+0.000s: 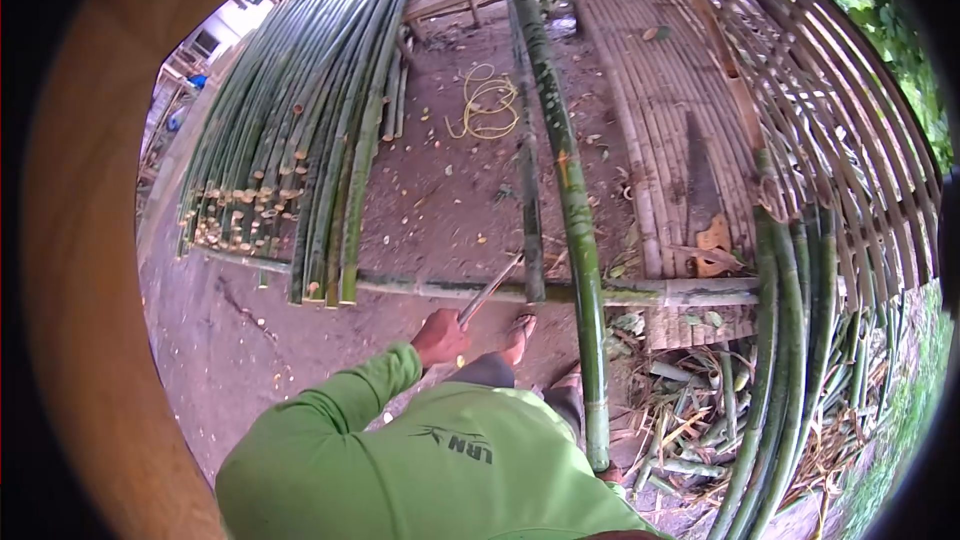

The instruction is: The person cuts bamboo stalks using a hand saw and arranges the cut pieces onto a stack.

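Note:
My left hand (440,336) is closed around the handle of a machete (488,292), its narrow blade pointing forward and to the right. A long green bamboo pole (575,210) runs from the far edge of view down to my right side, lying over a crosswise pole. At its near end, my right hand (611,477) grips the pole from below; most of the fingers are hidden. Left of this pole, a second, thinner bamboo pole (531,170) lies roughly parallel, its end close to the machete tip.
Many cut green bamboo poles (300,120) rest stacked at left on the crosswise pole (440,287). A hand saw (708,210) lies on the bamboo bench (640,120). Yellow cord (490,105) is coiled on the ground. Bamboo offcuts (700,420) and a lattice fence (830,90) are at right.

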`<state>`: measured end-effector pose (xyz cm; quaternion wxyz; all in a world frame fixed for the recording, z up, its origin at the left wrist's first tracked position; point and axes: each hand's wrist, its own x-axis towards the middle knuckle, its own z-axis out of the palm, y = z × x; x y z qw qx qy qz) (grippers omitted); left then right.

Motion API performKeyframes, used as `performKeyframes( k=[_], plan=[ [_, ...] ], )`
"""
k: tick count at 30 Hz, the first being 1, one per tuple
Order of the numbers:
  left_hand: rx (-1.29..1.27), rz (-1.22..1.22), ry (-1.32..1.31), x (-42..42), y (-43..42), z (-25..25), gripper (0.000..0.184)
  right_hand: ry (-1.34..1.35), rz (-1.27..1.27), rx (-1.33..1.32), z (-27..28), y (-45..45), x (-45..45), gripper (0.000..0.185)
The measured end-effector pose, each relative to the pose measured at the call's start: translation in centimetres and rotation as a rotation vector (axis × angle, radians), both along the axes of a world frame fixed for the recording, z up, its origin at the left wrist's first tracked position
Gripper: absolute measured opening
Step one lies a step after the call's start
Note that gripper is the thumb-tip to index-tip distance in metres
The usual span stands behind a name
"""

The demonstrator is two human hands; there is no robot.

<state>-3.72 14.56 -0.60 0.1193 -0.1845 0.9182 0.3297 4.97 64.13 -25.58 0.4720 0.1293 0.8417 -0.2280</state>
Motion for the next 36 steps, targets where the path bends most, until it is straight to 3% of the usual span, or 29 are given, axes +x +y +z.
performKeyframes(
  k=[3, 11, 15, 20, 24, 25, 29, 36],
  plan=[
    [0.041, 0.110, -0.120, -1.0, 0.4, 0.5, 0.026, 0.015, -0.005, 0.005, 1.0, -0.1, 0.4, 0.066],
    [-0.055, -0.159, 0.045, -0.8, 0.0, 0.5, 0.026, 0.105, 0.013, 0.073, 5.5, -4.8, -2.6, 0.064],
    [0.042, -0.023, -0.015, -0.5, 0.0, 1.1, 0.026, 0.145, 0.048, 0.063, 9.0, -8.1, -5.6, 0.065],
    [0.103, -0.092, 0.110, 0.4, -1.5, -0.1, 0.023, 0.156, 0.124, 0.012, 11.0, -10.2, -7.9, 0.064],
    [0.327, 0.101, 0.081, 1.1, -2.0, -0.3, 0.025, 0.186, 0.179, -0.031, 12.0, -12.4, -10.1, 0.074],
    [0.383, 0.125, 0.097, 1.1, -1.9, 0.0, 0.027, 0.229, 0.235, 0.063, 13.4, -14.0, -11.2, 0.076],
    [0.233, 0.022, 0.037, 2.0, -4.1, -1.2, 0.026, 0.262, 0.222, 0.036, 13.2, -18.3, -14.9, 0.079],
    [0.142, 0.070, 0.028, 6.0, -8.3, 2.0, 0.023, 0.261, 0.260, 0.096, 13.4, -24.6, -19.4, 0.069]
  ],
)
